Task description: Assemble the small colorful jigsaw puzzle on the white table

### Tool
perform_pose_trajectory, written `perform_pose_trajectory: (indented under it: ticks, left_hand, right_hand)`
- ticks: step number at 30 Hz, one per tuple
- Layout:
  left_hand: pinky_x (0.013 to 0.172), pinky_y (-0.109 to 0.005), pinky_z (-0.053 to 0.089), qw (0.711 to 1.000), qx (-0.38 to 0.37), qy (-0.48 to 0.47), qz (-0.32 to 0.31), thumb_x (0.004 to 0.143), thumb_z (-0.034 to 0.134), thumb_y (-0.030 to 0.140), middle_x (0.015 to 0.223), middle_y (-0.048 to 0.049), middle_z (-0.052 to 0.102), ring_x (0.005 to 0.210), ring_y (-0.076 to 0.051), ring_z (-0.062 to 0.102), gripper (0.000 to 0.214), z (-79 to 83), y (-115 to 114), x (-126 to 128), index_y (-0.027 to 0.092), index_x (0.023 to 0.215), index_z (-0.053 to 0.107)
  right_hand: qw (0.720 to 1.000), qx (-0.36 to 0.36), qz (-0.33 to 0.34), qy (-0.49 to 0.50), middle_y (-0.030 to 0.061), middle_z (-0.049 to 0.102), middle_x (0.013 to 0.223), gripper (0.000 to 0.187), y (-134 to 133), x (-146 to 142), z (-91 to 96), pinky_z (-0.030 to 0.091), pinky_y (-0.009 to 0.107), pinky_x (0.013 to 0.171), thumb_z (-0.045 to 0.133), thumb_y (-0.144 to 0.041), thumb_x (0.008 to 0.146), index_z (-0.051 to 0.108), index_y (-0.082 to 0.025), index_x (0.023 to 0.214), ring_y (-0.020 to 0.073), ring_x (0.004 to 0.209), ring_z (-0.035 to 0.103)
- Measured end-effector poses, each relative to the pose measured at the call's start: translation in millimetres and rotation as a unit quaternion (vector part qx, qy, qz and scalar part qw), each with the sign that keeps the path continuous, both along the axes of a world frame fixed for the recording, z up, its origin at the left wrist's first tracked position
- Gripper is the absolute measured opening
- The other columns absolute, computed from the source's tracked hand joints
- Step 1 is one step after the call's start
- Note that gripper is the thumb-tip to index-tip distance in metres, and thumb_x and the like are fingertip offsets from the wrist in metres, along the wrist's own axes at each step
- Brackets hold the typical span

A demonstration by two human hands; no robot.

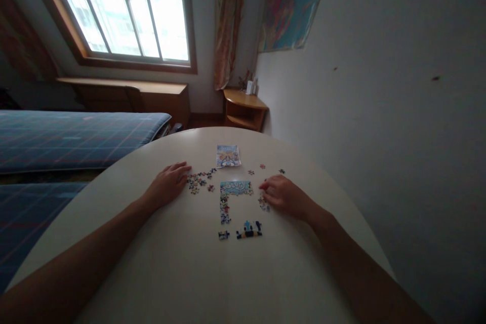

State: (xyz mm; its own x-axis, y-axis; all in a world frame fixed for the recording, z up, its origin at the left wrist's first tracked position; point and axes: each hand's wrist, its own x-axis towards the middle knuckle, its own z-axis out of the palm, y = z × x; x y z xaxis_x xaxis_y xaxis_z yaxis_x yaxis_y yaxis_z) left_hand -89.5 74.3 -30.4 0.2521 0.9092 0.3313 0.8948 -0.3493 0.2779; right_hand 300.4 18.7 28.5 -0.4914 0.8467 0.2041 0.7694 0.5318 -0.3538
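Note:
My left hand (169, 182) lies flat on the table with its fingers stretched out, beside a heap of loose jigsaw pieces (196, 182). My right hand (284, 193) has bent fingers close together at a small cluster of jigsaw pieces (263, 202); whatever is between the fingertips is hidden. Between the hands is a partly joined jigsaw puzzle (236, 188), with a top band and a strip down its left side. Nearer me lie a joined dark-and-blue section (249, 231) and a small separate section (224, 235). A printed picture sheet (228, 156) lies beyond the puzzle.
A few stray jigsaw pieces (262, 166) lie on the round white table (182, 263), beyond my right hand. Past its left edge is a bed with a blue plaid mattress (76, 136). A wooden corner stand (245, 106) is behind the table, and a white wall (398, 126) runs along the right.

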Motion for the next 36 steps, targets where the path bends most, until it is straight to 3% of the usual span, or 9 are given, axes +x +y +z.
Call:
perform_pose_trajectory:
  ticks: [4, 15, 20, 25, 30, 33, 36]
  left_hand:
    - [0.112, -0.047, 0.041, 1.000, 0.003, 0.001, 0.000, 0.091, 0.039, 0.034, 0.140, -0.0101, 0.058, 0.127, -0.030, 0.054, 0.047, -1.0, 0.9, -0.2, 0.018, 0.125, 0.065]
    - [0.111, -0.046, 0.042, 1.000, 0.008, 0.006, -0.007, 0.090, 0.038, 0.033, 0.139, -0.0105, 0.058, 0.127, -0.030, 0.054, 0.047, -1.8, 1.2, -0.9, 0.017, 0.125, 0.065]
    - [0.112, -0.047, 0.041, 1.000, 0.008, 0.006, -0.007, 0.090, 0.038, 0.034, 0.139, -0.0105, 0.059, 0.128, -0.030, 0.054, 0.046, -1.4, 1.0, -0.5, 0.018, 0.125, 0.065]
    - [0.112, -0.046, 0.041, 1.000, 0.005, 0.010, -0.006, 0.091, 0.038, 0.035, 0.139, -0.0104, 0.058, 0.127, -0.029, 0.054, 0.047, -1.7, 1.8, -1.0, 0.018, 0.126, 0.065]
    - [0.112, -0.046, 0.041, 1.000, 0.002, 0.013, -0.004, 0.091, 0.039, 0.035, 0.140, -0.0107, 0.057, 0.128, -0.030, 0.053, 0.048, -1.5, 1.9, -1.1, 0.017, 0.126, 0.065]
    - [0.111, -0.046, 0.042, 1.000, 0.000, 0.013, -0.002, 0.091, 0.039, 0.034, 0.140, -0.0098, 0.058, 0.128, -0.030, 0.054, 0.047, -1.1, 1.7, -1.2, 0.018, 0.126, 0.065]
    - [0.112, -0.045, 0.041, 1.000, 0.000, 0.013, -0.003, 0.090, 0.039, 0.034, 0.140, -0.0105, 0.057, 0.127, -0.030, 0.054, 0.047, -0.4, 1.4, -1.0, 0.018, 0.126, 0.065]
  right_hand:
    - [0.999, 0.009, -0.005, -0.036, 0.0115, 0.071, 0.107, 0.014, 1.6, 0.4, -1.3, 0.046, 0.044, 0.098, 0.064, -0.024, 0.085, 0.073, -0.019, 0.094, 0.0265, 0.106, 0.062]
    - [0.999, 0.020, -0.006, -0.050, 0.0092, 0.071, 0.097, 0.007, 0.0, -4.5, -1.1, 0.045, 0.041, 0.094, 0.067, -0.020, 0.080, 0.069, -0.020, 0.086, 0.0255, 0.099, 0.062]
    - [0.999, -0.002, -0.023, -0.022, 0.0047, 0.073, 0.085, 0.008, -1.2, -4.6, 2.7, 0.045, 0.037, 0.088, 0.068, -0.018, 0.078, 0.070, -0.020, 0.086, 0.0224, 0.089, 0.064]
    - [1.000, -0.011, 0.006, 0.024, 0.0015, 0.074, 0.082, 0.012, -5.5, -5.7, 8.9, 0.046, 0.035, 0.085, 0.065, -0.019, 0.084, 0.074, -0.023, 0.091, 0.0184, 0.082, 0.066]
    - [0.990, -0.070, -0.020, 0.120, 0.0016, 0.073, 0.081, 0.009, -22.8, -25.2, 21.3, 0.048, 0.028, 0.072, 0.065, -0.021, 0.085, 0.072, -0.020, 0.089, 0.0148, 0.075, 0.066]
    - [0.980, -0.122, 0.004, 0.155, 0.0001, 0.072, 0.077, 0.016, -33.3, -40.4, 23.6, 0.048, 0.025, 0.067, 0.063, -0.022, 0.086, 0.072, -0.020, 0.098, 0.0127, 0.069, 0.064]
    - [0.972, -0.165, 0.023, 0.165, 0.0008, 0.072, 0.078, 0.012, -39.6, -51.1, 21.6, 0.048, 0.024, 0.066, 0.065, -0.023, 0.085, 0.073, -0.019, 0.092, 0.0119, 0.069, 0.064]
